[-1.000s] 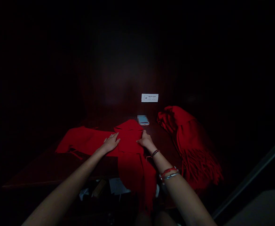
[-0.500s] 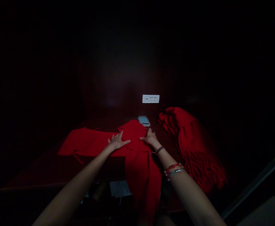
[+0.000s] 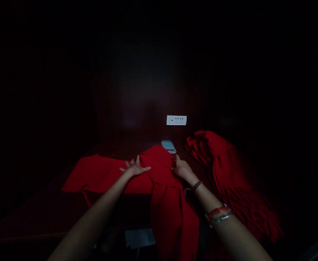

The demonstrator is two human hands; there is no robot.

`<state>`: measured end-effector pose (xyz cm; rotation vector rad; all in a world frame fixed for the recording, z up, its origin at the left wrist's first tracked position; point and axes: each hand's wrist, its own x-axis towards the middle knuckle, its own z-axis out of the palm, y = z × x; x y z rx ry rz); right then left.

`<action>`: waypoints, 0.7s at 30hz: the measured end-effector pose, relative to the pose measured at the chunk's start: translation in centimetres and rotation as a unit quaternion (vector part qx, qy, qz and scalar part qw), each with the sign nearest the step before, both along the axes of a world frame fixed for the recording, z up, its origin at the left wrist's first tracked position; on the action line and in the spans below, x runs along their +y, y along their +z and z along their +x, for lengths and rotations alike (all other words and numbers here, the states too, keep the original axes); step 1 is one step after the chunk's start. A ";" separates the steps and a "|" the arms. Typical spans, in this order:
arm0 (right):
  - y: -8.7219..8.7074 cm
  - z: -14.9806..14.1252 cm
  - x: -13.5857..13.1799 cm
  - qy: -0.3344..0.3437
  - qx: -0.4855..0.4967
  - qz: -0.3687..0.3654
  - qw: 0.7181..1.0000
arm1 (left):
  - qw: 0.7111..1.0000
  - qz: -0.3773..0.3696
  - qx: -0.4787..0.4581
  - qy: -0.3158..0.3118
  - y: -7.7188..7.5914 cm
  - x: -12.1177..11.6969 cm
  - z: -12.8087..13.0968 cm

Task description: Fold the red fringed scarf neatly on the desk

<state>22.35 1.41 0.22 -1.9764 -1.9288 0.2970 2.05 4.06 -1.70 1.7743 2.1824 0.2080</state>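
A red scarf [image 3: 165, 203] lies on the dark table, one length stretching left and a folded length hanging over the front edge toward me. My left hand [image 3: 134, 168] rests on the scarf where the two lengths meet, its fingers spread and thumb pointing right. At the right edge of the fold is my right hand [image 3: 182, 168], its thumb and forefinger apart; its other fingers are mostly hidden. Neither hand visibly grips the cloth. A phone [image 3: 169, 146] lies just behind the scarf, partly covered by it.
A second bundle of red fringed cloth [image 3: 226, 163] lies to the right. On the back wall is a white socket panel [image 3: 176, 120]. Below the front edge of the table [image 3: 25, 237] shows a pale flat object [image 3: 139, 238]. The surroundings are very dark.
The view has tilted up and come closer, so the scene sits lower. My right hand has shifted slightly right along the fold, farther from my left hand. The scarf keeps its crossed shape.
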 end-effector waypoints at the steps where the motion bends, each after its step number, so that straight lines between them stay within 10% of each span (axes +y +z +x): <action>1: 0.2 -0.1 0.0 -0.010 -0.016 0.004 1.000 | 1.000 0.004 -0.002 0.007 -0.1 0.1 0.1; 7: -0.3 -0.3 1.4 0.017 0.065 -0.031 0.997 | 0.999 0.036 0.003 0.033 -0.8 0.1 -0.5; 12: -0.6 1.3 1.7 0.029 0.152 0.122 0.980 | 0.998 0.007 0.020 0.051 -0.9 0.2 -2.0; 21: 0.3 -0.5 -0.4 0.063 -0.062 0.036 0.995 | 0.989 0.144 0.012 0.013 -0.5 2.3 -0.8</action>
